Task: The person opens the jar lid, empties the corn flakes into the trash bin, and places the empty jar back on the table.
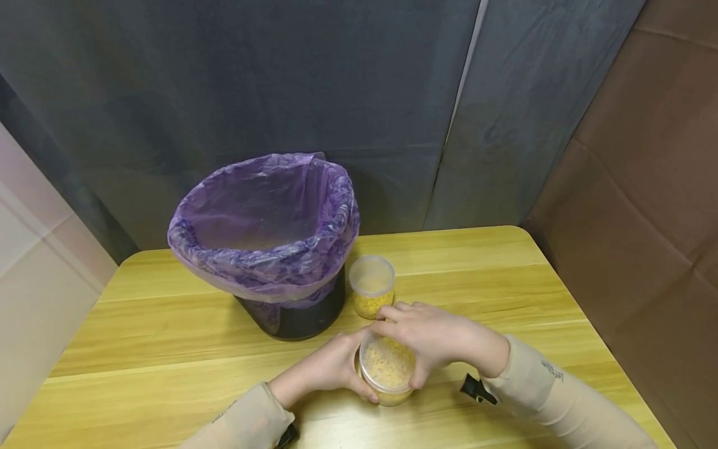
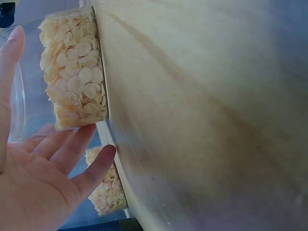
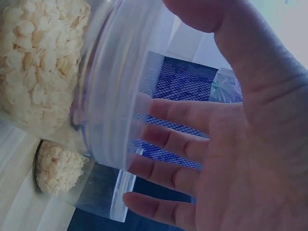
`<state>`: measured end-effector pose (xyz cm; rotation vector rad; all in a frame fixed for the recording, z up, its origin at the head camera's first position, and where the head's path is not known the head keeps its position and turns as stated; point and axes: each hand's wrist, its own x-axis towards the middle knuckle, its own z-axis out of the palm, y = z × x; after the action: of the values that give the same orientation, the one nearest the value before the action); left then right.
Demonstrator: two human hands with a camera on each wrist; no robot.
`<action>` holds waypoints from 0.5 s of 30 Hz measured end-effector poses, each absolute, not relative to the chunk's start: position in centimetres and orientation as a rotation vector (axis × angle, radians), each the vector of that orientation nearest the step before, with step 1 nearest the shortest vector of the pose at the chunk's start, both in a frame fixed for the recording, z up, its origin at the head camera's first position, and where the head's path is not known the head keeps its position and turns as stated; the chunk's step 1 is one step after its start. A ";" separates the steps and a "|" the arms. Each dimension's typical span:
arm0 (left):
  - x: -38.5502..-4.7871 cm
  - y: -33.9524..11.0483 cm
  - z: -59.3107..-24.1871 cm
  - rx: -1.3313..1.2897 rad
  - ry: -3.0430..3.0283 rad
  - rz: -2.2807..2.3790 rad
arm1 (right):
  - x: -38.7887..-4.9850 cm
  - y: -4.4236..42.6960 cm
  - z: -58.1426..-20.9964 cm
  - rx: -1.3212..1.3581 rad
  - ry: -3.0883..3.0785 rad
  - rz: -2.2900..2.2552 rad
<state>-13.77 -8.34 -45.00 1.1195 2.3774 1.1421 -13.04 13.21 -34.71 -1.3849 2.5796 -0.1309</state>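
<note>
A clear round plastic jar of pale yellow flakes stands on the table, with a translucent lid on top. My left hand grips the jar's side, thumb in front and fingers round the back. From above and the right, my right hand holds the lid's rim between thumb and fingers. Just behind stands a second jar, partly filled with similar flakes; whether it has a lid I cannot tell. The left wrist view shows flakes through the wall of the held jar.
A dark mesh bin lined with a purple plastic bag stands on the wooden table, left of the second jar. Behind the table hangs a dark grey curtain. Brown cloth borders the right side.
</note>
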 end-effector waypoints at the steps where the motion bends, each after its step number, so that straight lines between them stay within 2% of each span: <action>1: -13.8 -8.4 -45.0 1.119 2.381 1.138 | -13.0 13.2 -34.7 -1.377 2.578 -0.130; 15: -13.8 -8.5 -45.2 1.119 2.367 1.137 | -12.8 13.0 -34.1 -1.280 2.637 -0.098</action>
<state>-13.84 -8.45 -45.19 1.1189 2.3668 1.1372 -12.80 13.00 -34.08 -1.2804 2.6373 -0.0978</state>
